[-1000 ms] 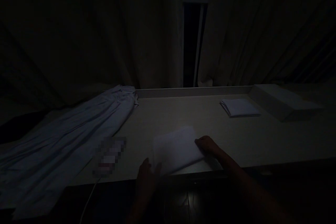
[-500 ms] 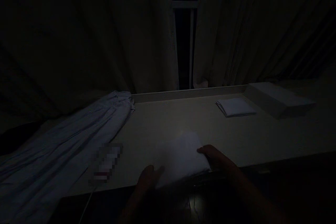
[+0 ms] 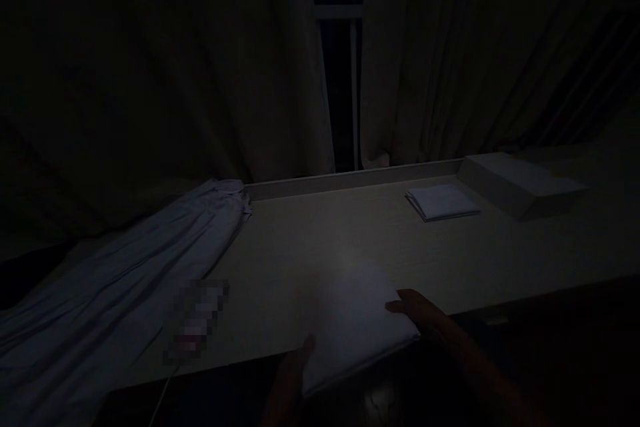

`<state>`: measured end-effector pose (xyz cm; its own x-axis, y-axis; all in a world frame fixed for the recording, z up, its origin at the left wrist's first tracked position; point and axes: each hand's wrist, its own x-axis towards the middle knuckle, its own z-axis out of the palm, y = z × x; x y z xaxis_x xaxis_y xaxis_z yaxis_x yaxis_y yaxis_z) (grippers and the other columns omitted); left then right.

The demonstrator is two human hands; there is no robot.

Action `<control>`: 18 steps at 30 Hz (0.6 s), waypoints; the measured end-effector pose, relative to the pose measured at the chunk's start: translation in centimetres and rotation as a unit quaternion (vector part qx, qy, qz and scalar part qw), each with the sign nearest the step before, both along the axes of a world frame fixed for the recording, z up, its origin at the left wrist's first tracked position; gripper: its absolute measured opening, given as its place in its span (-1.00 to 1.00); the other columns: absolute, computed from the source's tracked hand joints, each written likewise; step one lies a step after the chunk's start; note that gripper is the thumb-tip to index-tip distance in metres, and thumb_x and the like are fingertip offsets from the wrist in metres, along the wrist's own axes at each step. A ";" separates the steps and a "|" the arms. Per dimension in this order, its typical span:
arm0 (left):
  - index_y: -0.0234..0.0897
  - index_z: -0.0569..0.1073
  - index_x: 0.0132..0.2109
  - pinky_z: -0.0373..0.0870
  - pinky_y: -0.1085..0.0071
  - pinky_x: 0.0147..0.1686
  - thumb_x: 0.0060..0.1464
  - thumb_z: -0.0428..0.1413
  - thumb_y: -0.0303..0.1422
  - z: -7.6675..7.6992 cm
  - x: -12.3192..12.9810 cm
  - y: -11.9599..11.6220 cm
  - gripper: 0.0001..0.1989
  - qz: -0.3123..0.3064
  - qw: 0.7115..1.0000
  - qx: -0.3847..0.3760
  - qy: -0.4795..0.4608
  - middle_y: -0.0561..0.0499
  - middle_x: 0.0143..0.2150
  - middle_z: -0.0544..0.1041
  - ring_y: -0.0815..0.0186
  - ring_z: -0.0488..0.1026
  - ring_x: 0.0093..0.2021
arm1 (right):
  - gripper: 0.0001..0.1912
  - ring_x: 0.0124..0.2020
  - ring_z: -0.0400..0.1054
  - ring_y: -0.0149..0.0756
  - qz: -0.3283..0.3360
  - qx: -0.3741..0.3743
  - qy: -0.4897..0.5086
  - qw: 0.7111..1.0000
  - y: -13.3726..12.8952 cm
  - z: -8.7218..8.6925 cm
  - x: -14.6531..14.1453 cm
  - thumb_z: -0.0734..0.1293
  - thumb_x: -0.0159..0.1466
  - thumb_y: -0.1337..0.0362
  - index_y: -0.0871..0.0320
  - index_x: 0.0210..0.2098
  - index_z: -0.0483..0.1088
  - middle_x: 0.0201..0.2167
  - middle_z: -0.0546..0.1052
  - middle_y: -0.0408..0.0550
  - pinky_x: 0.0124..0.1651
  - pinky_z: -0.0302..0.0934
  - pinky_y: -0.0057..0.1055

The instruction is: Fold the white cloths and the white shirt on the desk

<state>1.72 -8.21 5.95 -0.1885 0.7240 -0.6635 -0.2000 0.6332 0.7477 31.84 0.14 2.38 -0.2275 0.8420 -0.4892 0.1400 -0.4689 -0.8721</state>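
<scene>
A folded white cloth (image 3: 357,327) is held between my two hands at the front edge of the pale table (image 3: 320,227). My left hand (image 3: 295,370) grips its lower left side, thumb on top. On its right side, my right hand (image 3: 415,310) pinches the edge, with the fingers underneath mostly hidden. Another folded white cloth (image 3: 443,202) lies flat toward the back right of the table. The scene is very dark, so fine detail is lost.
A large rumpled pale cloth (image 3: 165,253) spreads over the left side. Beside it lies a blurred-out object (image 3: 197,320) with a cable. A white box-like block (image 3: 520,183) stands at the back right. Dark curtains (image 3: 250,67) hang behind the table.
Both hands and the folded cloth have moved down toward me and slightly right. The view has shifted a little; the other things rest as before.
</scene>
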 end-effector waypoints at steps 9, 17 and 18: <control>-0.24 0.50 0.00 0.47 0.11 -0.12 -0.21 0.34 -0.19 -0.4 3.5 5.4 -0.44 -0.067 0.996 0.059 0.023 -0.20 -0.09 0.60 -0.04 0.53 -0.04 | -0.51 -0.27 0.47 -0.17 -0.050 0.018 0.051 0.997 0.8 0.8 4.7 0.42 -0.06 0.25 0.25 -0.11 0.44 -0.17 0.58 0.10 -0.28 0.25 -0.38; -0.34 0.40 0.10 0.50 0.20 -0.24 -0.10 0.27 -0.35 1.3 14.6 13.7 -0.43 -0.182 0.969 0.123 -0.115 -0.29 0.00 0.55 0.06 0.57 -0.18 | -0.48 -0.23 0.46 -0.16 -0.121 0.056 -0.024 0.991 5.2 5.5 16.1 0.42 -0.04 0.26 0.18 -0.06 0.41 -0.12 0.57 0.06 -0.25 0.28 -0.36; -0.33 0.38 0.12 0.51 0.21 -0.24 -0.10 0.26 -0.38 1.5 16.3 15.0 -0.42 -0.193 0.964 0.135 -0.124 -0.29 0.03 0.53 0.09 0.57 -0.18 | -0.49 -0.26 0.46 -0.18 -0.125 0.063 -0.017 0.990 6.1 6.1 17.7 0.41 -0.03 0.25 0.17 -0.06 0.41 -0.15 0.57 0.05 -0.28 0.28 -0.37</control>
